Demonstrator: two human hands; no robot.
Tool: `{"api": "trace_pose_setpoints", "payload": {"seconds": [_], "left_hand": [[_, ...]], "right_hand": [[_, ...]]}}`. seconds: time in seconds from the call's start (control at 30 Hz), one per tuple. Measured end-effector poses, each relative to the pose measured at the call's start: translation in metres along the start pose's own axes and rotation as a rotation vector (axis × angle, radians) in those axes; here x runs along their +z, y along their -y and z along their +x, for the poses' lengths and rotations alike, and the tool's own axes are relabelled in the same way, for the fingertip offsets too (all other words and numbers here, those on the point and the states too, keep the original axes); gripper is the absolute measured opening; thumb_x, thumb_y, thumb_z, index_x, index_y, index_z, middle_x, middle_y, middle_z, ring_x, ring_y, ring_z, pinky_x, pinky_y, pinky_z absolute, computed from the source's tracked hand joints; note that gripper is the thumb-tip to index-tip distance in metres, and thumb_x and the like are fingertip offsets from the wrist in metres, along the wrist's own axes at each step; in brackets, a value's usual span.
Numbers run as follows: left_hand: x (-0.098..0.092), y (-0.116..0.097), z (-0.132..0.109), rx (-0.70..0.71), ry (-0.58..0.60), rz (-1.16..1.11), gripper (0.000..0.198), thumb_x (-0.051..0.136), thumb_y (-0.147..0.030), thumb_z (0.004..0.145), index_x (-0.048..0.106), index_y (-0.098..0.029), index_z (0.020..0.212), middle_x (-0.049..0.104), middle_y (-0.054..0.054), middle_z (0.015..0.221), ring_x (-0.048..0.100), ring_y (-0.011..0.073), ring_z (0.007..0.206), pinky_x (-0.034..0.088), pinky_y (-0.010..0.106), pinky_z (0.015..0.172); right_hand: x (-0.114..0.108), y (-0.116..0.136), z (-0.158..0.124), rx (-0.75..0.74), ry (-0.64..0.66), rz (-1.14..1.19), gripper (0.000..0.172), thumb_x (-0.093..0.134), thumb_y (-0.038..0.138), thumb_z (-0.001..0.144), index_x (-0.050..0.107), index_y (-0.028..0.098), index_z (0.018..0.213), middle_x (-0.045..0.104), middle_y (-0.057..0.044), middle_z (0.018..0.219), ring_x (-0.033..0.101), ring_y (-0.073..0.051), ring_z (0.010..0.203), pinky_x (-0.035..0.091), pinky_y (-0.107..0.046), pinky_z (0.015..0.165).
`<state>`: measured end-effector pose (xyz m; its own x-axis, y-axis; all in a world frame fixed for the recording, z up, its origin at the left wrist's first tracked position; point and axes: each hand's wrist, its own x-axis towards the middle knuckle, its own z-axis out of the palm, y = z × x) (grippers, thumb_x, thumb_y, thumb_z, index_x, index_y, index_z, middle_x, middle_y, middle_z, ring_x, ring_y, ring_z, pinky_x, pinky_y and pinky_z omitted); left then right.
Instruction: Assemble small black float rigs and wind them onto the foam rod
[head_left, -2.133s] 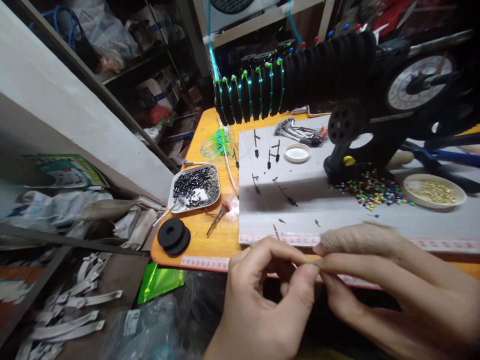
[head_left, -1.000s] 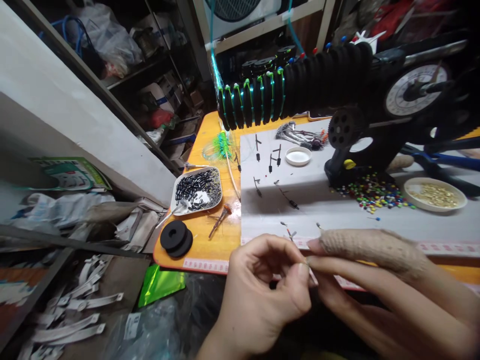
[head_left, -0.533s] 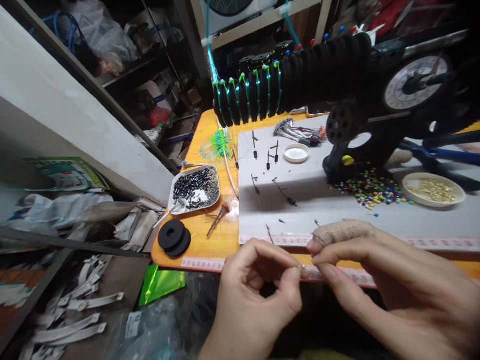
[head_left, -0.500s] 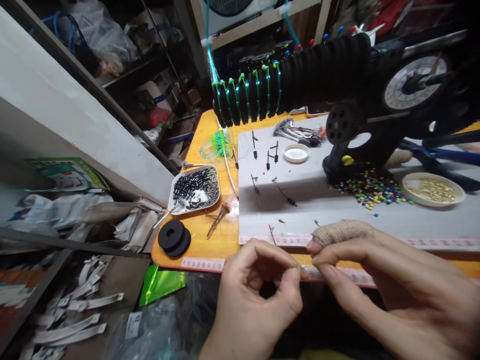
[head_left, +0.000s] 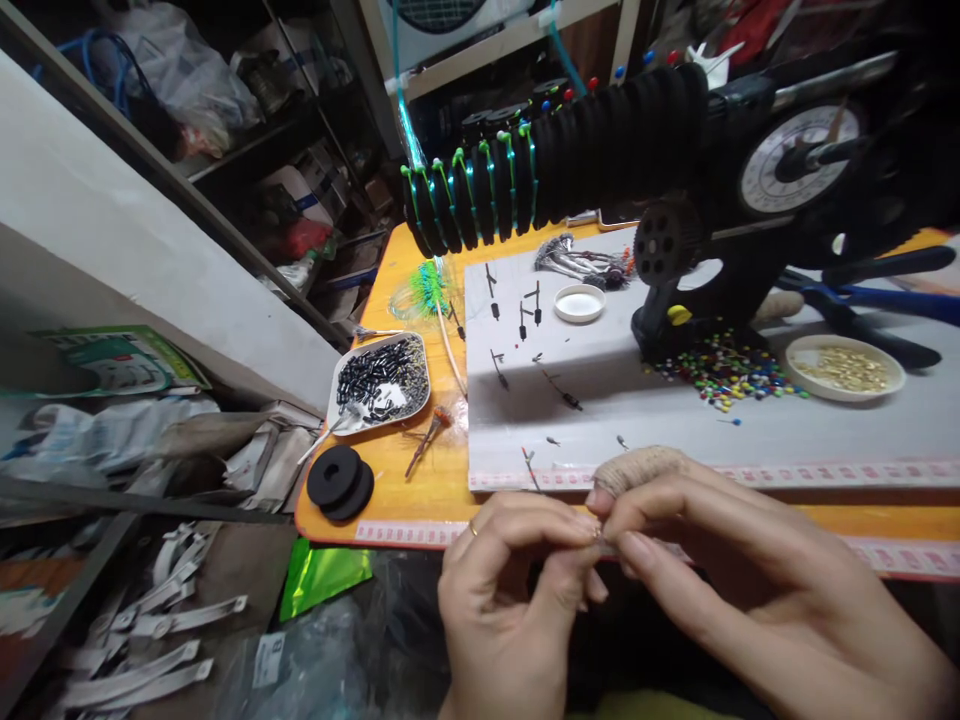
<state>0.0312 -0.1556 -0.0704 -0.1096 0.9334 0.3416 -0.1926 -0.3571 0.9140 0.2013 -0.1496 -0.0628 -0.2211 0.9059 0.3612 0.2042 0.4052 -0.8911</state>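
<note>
My left hand [head_left: 510, 590] is closed in a pinch, with a ring on one finger. Its fingertips hold a tiny shiny piece, too small to name. Close against it, my right hand [head_left: 720, 560] pinches with thumb and fingers; what lies between them is hidden. Beige wrapping [head_left: 637, 470] covers one right finger. Both hands hover over the table's front edge, above a pink-and-white measuring tape [head_left: 409, 533]. Just beyond them, a small dark stem with an orange tip [head_left: 529, 468] and several tiny dark pieces lie on the white board [head_left: 667, 435].
Black foam spools wound with teal line [head_left: 472, 195] fill a rod above the board. A tray of small black tubes [head_left: 332, 425] stands left, near loose foam spools [head_left: 337, 484]. Coloured beads [head_left: 727, 370], a dish of gold pieces [head_left: 795, 375] and pliers [head_left: 847, 315] lie right.
My hands have drawn closer together, their fingertips now nearly meeting. The left hand has turned so its ring shows. The whole view has shifted slightly.
</note>
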Motion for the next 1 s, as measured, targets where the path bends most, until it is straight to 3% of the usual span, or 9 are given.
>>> {"api": "trace_pose_setpoints", "payload": {"seconds": [0.1,0.2,0.33,0.57,0.73,0.87,1.0], "left_hand": [[0.006,0.004,-0.004,-0.084,-0.035,-0.153,0.013,0.083,-0.014,0.095,0.087,-0.025,0.09,0.074,-0.003,0.088,0.065,0.0015,0.052,0.057,0.009,0.054],[0.008,0.01,-0.01,-0.062,-0.055,-0.152,0.014,0.081,-0.014,0.097,0.086,-0.026,0.094,0.073,-0.002,0.092,0.066,0.0019,0.056,0.057,0.009,0.055],[0.004,0.015,-0.018,0.008,-0.083,0.044,0.018,0.079,-0.01,0.097,0.083,-0.027,0.098,0.072,-0.002,0.097,0.065,0.0039,0.06,0.056,0.012,0.058],[-0.009,0.013,-0.016,0.124,0.028,0.355,0.02,0.078,-0.007,0.096,0.081,-0.025,0.103,0.075,0.002,0.098,0.063,0.009,0.062,0.054,0.02,0.058],[-0.007,0.013,-0.014,0.087,0.04,0.305,0.018,0.078,-0.008,0.096,0.08,-0.025,0.101,0.074,0.001,0.097,0.061,0.0079,0.061,0.056,0.018,0.059],[-0.002,0.016,-0.015,0.036,-0.022,0.177,0.018,0.077,-0.009,0.098,0.08,-0.027,0.099,0.071,-0.001,0.097,0.06,0.006,0.062,0.054,0.012,0.055],[0.001,0.018,-0.019,0.014,-0.05,0.158,0.015,0.078,-0.012,0.097,0.081,-0.027,0.097,0.068,-0.001,0.098,0.059,0.0066,0.066,0.055,0.011,0.057]], "right_hand": [[0.0,0.0,0.0,-0.022,0.051,0.043,0.014,0.063,0.021,0.107,0.07,0.034,0.106,0.074,0.002,0.099,0.076,-0.01,0.083,0.063,-0.011,0.074],[0.0,-0.001,-0.003,0.037,0.052,0.03,0.013,0.058,0.028,0.112,0.069,0.033,0.107,0.072,0.003,0.102,0.075,-0.009,0.087,0.062,-0.011,0.079],[0.001,0.0,-0.007,0.067,0.051,0.036,0.013,0.056,0.034,0.113,0.07,0.036,0.112,0.073,0.003,0.107,0.077,-0.01,0.095,0.063,-0.012,0.083],[0.001,-0.003,-0.002,-0.007,-0.022,-0.051,0.01,0.066,0.03,0.107,0.073,0.036,0.108,0.078,0.003,0.104,0.079,-0.011,0.098,0.064,-0.011,0.083],[0.001,-0.005,0.002,0.004,-0.034,0.003,0.009,0.07,0.03,0.104,0.078,0.034,0.103,0.08,0.001,0.098,0.08,-0.013,0.091,0.065,-0.013,0.077],[0.002,-0.002,0.003,0.106,-0.019,0.099,0.014,0.073,0.038,0.103,0.081,0.031,0.094,0.079,-0.001,0.089,0.078,-0.014,0.077,0.065,-0.016,0.067],[0.003,0.002,0.005,0.111,-0.042,0.107,0.013,0.075,0.038,0.101,0.081,0.034,0.091,0.08,0.003,0.088,0.079,-0.011,0.081,0.064,-0.012,0.075]]}}
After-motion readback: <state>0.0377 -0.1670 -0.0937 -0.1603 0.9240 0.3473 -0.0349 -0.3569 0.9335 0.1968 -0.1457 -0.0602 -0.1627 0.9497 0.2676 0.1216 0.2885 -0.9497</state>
